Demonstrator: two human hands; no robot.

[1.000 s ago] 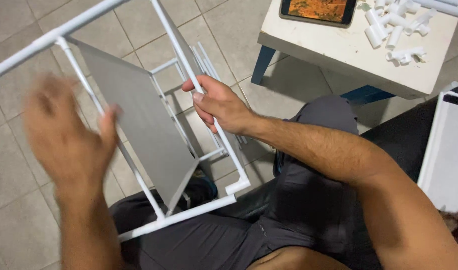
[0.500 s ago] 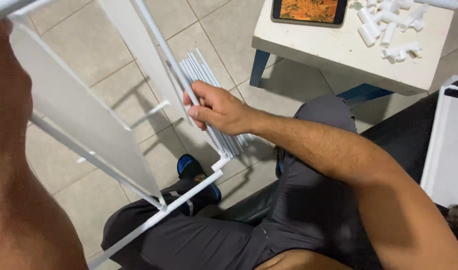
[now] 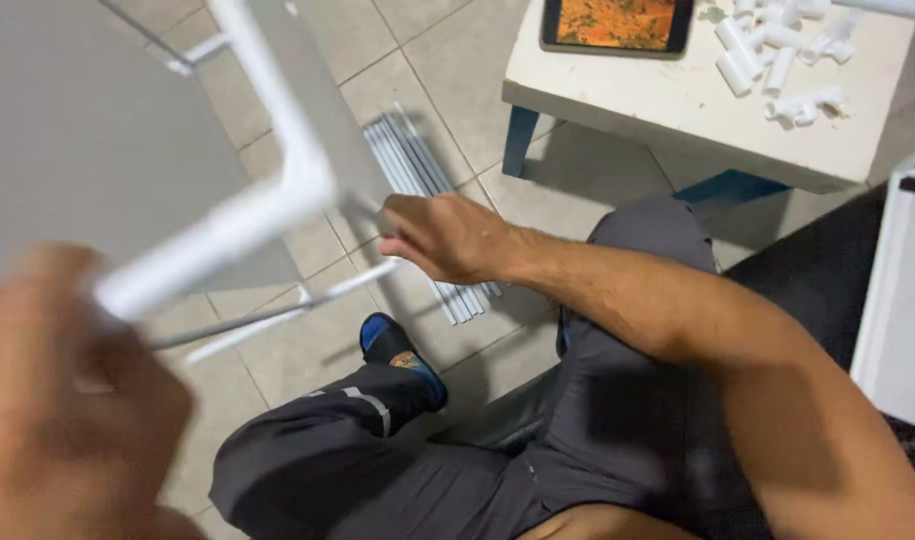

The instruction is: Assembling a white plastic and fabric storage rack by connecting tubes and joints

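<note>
A frame of white plastic tubes (image 3: pixel 267 205) with a grey panel (image 3: pixel 87 140) fills the upper left, tilted close to the camera and blurred. My left hand (image 3: pixel 67 400) is at the lower left, blurred, gripping the near end of a white tube. My right hand (image 3: pixel 447 238) is in the middle with its fingers closed on a thin white rod of the frame. I am seated, with dark grey trousers (image 3: pixel 457 470) and a blue and black shoe (image 3: pixel 397 352) below the frame.
A bundle of white tubes (image 3: pixel 432 185) lies on the tiled floor. A white table with blue legs (image 3: pixel 657 110) at the upper right holds a tablet (image 3: pixel 617 22) and several short white pipe fittings (image 3: pixel 777 60). A white panel (image 3: pixel 902 290) stands at the right edge.
The frame has swung up and toward the camera, and now covers the upper left. My left hand dropped to the lower left. My right hand stayed on the frame's rod.
</note>
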